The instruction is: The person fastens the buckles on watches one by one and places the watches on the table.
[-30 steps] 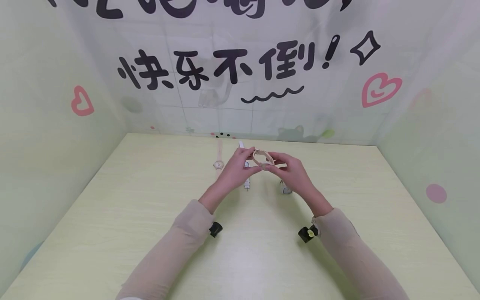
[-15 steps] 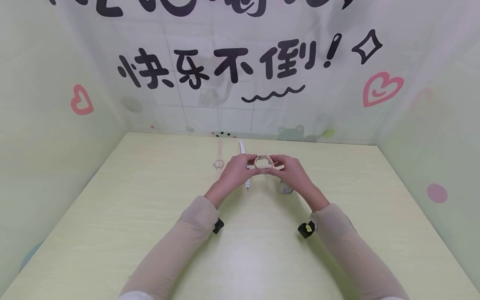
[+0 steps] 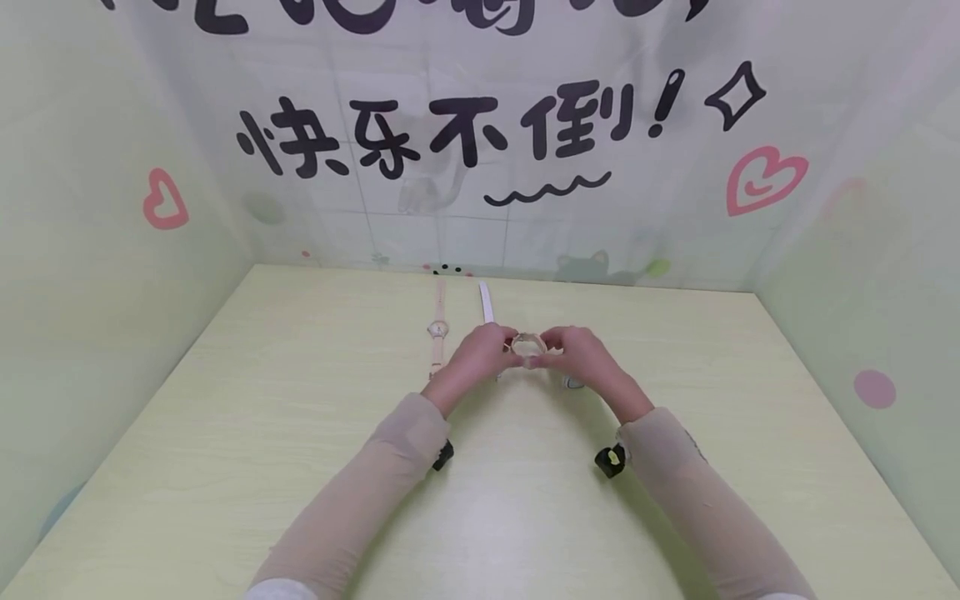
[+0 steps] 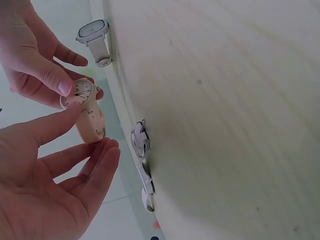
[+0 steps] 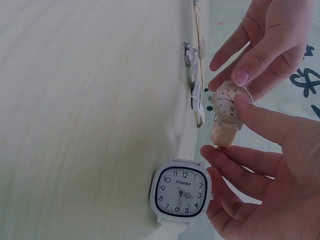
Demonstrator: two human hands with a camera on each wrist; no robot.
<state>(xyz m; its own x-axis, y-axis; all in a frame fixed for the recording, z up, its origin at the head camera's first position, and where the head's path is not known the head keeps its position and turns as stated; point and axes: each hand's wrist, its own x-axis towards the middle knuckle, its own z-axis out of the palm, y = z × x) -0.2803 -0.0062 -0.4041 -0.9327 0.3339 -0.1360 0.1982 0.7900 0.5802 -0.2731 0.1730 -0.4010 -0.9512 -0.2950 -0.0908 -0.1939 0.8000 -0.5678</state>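
Both the left hand [image 3: 480, 354] and right hand [image 3: 581, 357] pinch a beige watch [image 5: 226, 102] above the pale table [image 3: 225, 467]; only the right wrist view shows its dial, beside a square white watch [image 5: 181, 192]. Lettered wall behind.

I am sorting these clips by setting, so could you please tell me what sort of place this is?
Probably a small staged tabletop booth rather than a home or shop: a pale wood-grain table is closed in by backdrop walls printed with cartoon lettering and hearts, and wristwatches are laid out in a row on it.
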